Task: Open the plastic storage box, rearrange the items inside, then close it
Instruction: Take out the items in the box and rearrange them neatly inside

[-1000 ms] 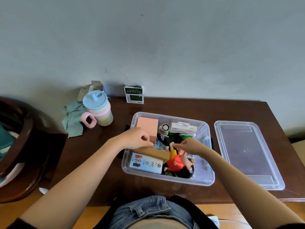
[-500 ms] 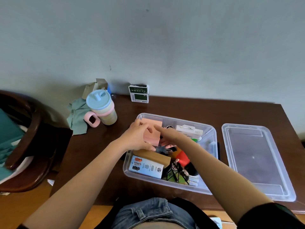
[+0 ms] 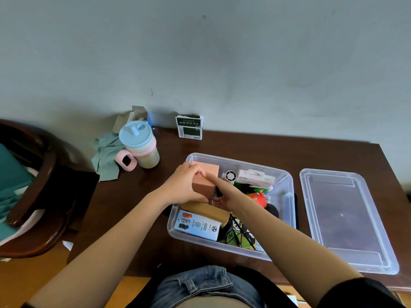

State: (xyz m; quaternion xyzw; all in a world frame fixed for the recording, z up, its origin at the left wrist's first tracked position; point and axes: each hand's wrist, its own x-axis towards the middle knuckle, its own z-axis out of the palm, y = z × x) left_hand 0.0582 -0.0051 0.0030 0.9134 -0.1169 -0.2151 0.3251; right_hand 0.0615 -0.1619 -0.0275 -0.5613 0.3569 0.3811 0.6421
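1. The plastic storage box [image 3: 287, 210] sits open on the counter [image 3: 255, 145], its lid [image 3: 347, 221] just beside it.
2. We now lift the pink box [image 3: 204, 181] off the far-left corner; a second ago it stood there.
3. Our left hand [image 3: 184, 187] grips it; the right hand [image 3: 224, 192] has left the red toy [image 3: 259, 198] and touches the pink box (fingers hidden, closure unclear).
4. We judge rearranging underway.

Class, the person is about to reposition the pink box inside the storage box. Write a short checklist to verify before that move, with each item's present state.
1. Lid off, lying on the table right of the storage box: ok.
2. Left hand grips the pink box: ok.
3. Right hand holds nothing else: cannot tell, fingers hidden.
4. Free floor space under the pink box: cannot tell.
5. Cup outside the storage box: ok.
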